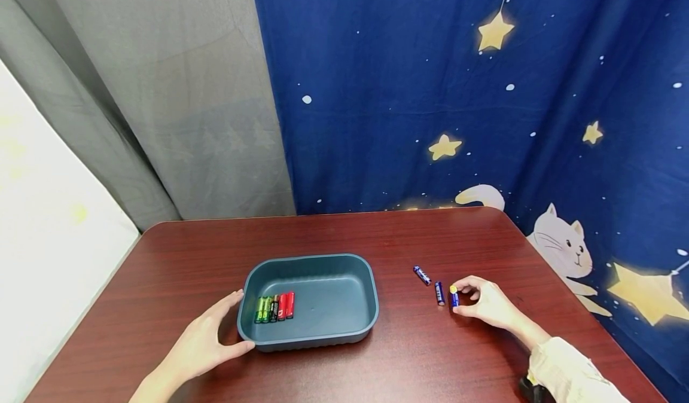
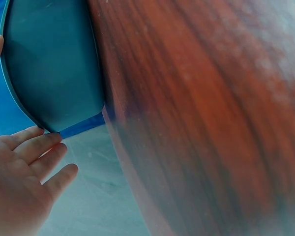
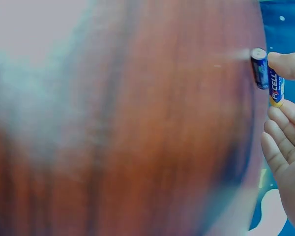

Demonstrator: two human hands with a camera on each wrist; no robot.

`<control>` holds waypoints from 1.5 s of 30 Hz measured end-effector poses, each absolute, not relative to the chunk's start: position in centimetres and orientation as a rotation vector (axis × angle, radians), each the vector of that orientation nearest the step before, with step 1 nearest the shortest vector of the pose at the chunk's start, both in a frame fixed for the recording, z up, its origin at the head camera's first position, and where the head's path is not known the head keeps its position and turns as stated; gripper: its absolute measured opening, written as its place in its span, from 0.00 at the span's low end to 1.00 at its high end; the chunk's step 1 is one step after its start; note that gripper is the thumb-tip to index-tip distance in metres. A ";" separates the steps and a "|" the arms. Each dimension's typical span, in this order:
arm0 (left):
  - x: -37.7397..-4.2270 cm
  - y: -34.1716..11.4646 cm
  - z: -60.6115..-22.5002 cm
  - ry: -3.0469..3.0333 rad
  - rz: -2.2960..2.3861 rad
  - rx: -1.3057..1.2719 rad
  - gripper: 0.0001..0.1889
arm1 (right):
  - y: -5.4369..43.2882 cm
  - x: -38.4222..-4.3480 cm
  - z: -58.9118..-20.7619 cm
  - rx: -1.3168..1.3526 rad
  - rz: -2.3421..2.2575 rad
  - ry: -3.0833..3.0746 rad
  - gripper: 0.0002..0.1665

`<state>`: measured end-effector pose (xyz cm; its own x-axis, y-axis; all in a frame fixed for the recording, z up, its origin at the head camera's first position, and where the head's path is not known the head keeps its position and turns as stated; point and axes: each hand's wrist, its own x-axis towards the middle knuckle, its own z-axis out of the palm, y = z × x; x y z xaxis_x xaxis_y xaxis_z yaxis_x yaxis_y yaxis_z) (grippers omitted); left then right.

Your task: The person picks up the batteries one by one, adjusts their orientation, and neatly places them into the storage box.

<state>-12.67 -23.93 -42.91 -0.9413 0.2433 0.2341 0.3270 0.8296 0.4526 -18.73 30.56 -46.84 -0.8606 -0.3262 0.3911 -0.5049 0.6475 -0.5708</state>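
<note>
A blue battery with a yellow end (image 1: 454, 297) is pinched between thumb and fingers of my right hand (image 1: 487, 301). In the right wrist view that battery (image 3: 276, 86) shows PKCELL lettering, and the right hand (image 3: 290, 123) holds it by its ends. Beside it lie two dark blue batteries, one near (image 1: 439, 293) and one farther back (image 1: 422, 275). A dark teal tray (image 1: 344, 337) stands left of them. My left hand (image 1: 196, 343) touches its left end with fingers and thumb spread. Inside lie green batteries (image 1: 263, 310), a black battery (image 1: 274, 308) and red batteries (image 1: 286, 305), side by side.
All of it rests on a reddish-brown wooden table (image 1: 409, 355). Behind the table hang a grey curtain (image 1: 215, 122) and a blue curtain with stars (image 1: 377, 122). A white surface (image 1: 48, 229) borders the table on the left.
</note>
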 end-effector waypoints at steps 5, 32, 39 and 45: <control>-12.6 -23.9 -42.9 -2.837 -0.727 -0.448 0.46 | 30.5 -19.1 -45.6 0.650 1.056 -2.593 0.24; -12.7 -24.0 -42.8 -2.853 -0.753 -0.442 0.46 | 23.4 -18.9 -36.1 0.692 1.074 -2.566 0.24; -12.8 -24.0 -42.9 -2.869 -0.738 -0.432 0.46 | 20.4 -19.5 -35.2 0.737 1.183 -2.563 0.24; -12.8 -24.0 -43.1 -2.871 -0.741 -0.429 0.46 | 17.7 -20.1 -34.8 0.812 1.270 -2.543 0.24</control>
